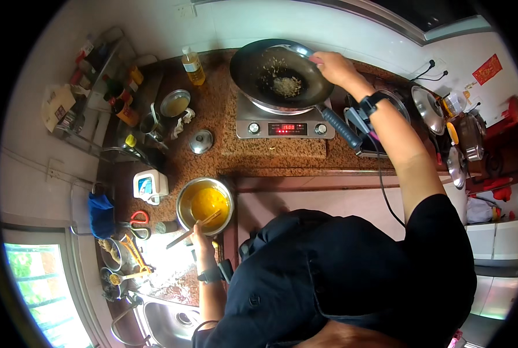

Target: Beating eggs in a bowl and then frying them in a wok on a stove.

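Observation:
My right hand point(333, 67) grips the reddish handle of a metal spatula point(300, 50) at the wok's far right rim. Chopped pale bits point(287, 86) lie at the bottom of the black wok point(265, 54), with more scattered up its side. The wok sits on an induction cooker point(259, 129) whose red display is lit. Down at the left, my left hand point(201, 239) holds chopsticks point(179, 239), their tips in beaten egg point(207, 202) inside a steel bowl point(181, 204). The wok's dark side handle point(341, 128) points toward my right arm, with no hand on it.
An oil bottle point(193, 67), a dish point(175, 103) and a metal lid point(201, 142) stand left of the cooker. Red-handled scissors point(140, 224) and a white container point(150, 186) are near the bowl. A sink point(167, 319) lies at lower left; pot lids point(428, 108) lean at right.

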`<move>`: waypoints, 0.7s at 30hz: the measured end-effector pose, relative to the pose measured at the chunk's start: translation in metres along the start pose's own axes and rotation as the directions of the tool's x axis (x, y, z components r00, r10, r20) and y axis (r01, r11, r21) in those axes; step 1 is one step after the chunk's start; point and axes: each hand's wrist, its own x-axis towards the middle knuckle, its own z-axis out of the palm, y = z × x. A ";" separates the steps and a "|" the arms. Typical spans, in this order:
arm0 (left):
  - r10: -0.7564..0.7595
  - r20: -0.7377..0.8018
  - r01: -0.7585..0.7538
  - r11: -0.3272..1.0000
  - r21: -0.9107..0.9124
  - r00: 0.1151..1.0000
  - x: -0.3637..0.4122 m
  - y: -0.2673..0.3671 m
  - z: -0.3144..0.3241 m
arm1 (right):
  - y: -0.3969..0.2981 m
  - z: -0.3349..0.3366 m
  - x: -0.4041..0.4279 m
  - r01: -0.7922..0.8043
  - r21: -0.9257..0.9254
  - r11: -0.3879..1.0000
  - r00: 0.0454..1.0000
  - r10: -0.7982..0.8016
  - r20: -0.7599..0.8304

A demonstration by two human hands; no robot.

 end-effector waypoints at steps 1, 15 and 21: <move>0.004 0.000 -0.004 1.000 0.000 1.000 -0.002 0.004 0.003 | -0.004 0.004 0.004 0.023 -0.059 0.998 0.998 -0.019 0.067; -0.178 -0.001 0.177 0.979 -0.102 0.984 -0.004 0.009 0.005 | 0.020 -0.084 -0.047 0.162 -0.161 0.974 0.958 -0.116 0.261; 0.046 0.013 -0.047 0.990 0.133 0.999 -0.005 -0.003 -0.003 | 0.018 -0.106 -0.072 0.211 -0.135 0.968 0.925 -0.152 0.348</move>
